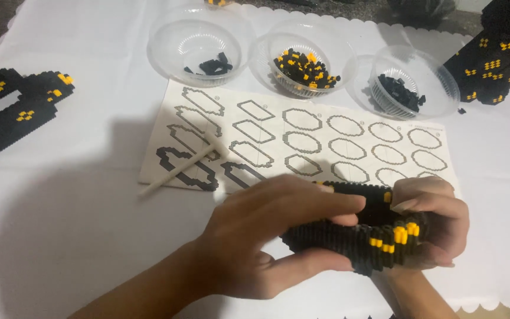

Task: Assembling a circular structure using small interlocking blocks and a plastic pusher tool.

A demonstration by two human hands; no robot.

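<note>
A black ring-shaped build of tiny bricks with yellow spots (379, 236) is held low over the white tablecloth, near the front edge. My left hand (267, 236) grips its left side, fingers over the top and thumb underneath. My right hand (435, 218) clasps its right end. Just behind the hands lies a printed sheet of ring outlines (302, 139). A white stick tool (178, 170) rests on the sheet's left part.
Three clear plastic bowls stand behind the sheet: left (199, 47) with few black bricks, middle (303, 62) with black and yellow bricks, right (405, 82) with black bricks. Built black-and-yellow pieces lie at far left (13, 106) and at back right (494, 65).
</note>
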